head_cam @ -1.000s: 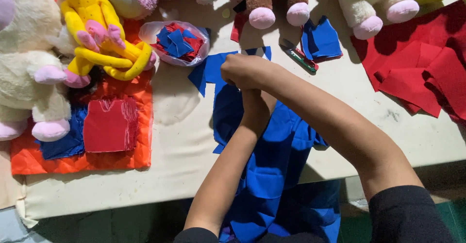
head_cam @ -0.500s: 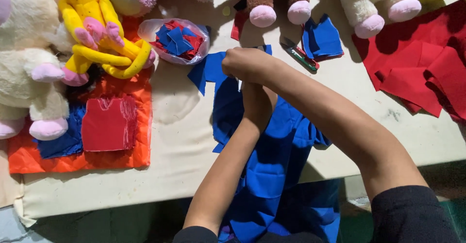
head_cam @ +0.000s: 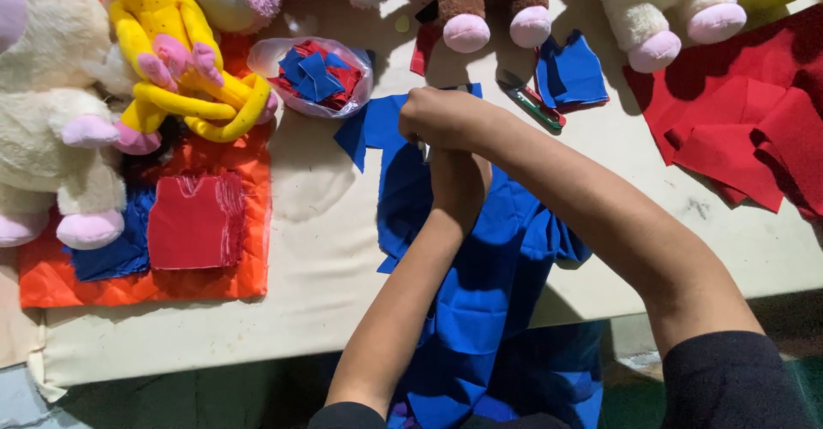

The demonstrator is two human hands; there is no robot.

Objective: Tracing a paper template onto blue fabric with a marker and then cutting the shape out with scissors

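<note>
Right grip (head_cam: 441,119) is curled shut over the top edge of the long royal-blue cloth strip (head_cam: 489,283), fingers tucked under so can't tell exactly how it pinches; something small and pale peeks out below the fist, too hidden to name. Left grip (head_cam: 459,176) sits just under it w/ wrist crossed beneath the right forearm, pressed on the same cloth, but whether closed or flat can't be told. Blue cloth lies mid-bench on the cream bench cover (head_cam: 309,215), running toward the person & hanging off the near edge. Judged light, limp, a bit slippery; won't hold shape, so best held at an edge or corner w/ other hand flattening nearby. Near: clear bag of red & blue fabric scraps (head_cam: 315,78), red-green pen-like tool (head_cam: 536,108), yellow plush toy (head_cam: 176,60).
</note>
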